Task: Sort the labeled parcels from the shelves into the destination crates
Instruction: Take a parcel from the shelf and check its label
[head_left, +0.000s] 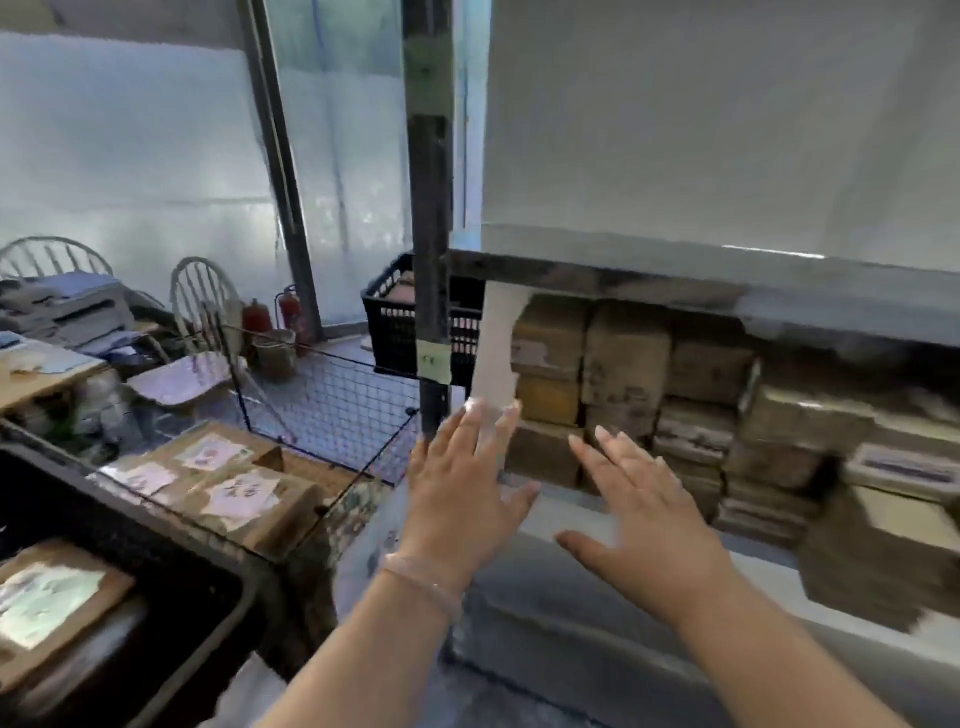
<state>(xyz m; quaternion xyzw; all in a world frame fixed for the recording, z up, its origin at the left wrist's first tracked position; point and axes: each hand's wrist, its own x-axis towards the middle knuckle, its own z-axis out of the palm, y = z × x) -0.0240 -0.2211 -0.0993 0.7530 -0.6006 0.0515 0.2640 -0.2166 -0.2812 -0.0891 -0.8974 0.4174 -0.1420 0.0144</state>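
- Left hand (462, 483) and right hand (644, 512): fingers (618, 452) straight, spread, holding nothing, raised at the shelf's (774, 561) front edge.
- Brown parcels (626, 358) stacked toward the shelf's back, just beyond the fingertips; seemingly untouched, though blurred.

matt brown cardboard parcels (626, 358), black plastic crate (395, 322).

Both my arms reach forward, bare to the elbow. My left hand (467, 478) is flat, fingers straight and spread, a thin bracelet (421, 577) at the wrist. My right hand (639, 499) is flat too, palm down, fingers extended, thumb out.
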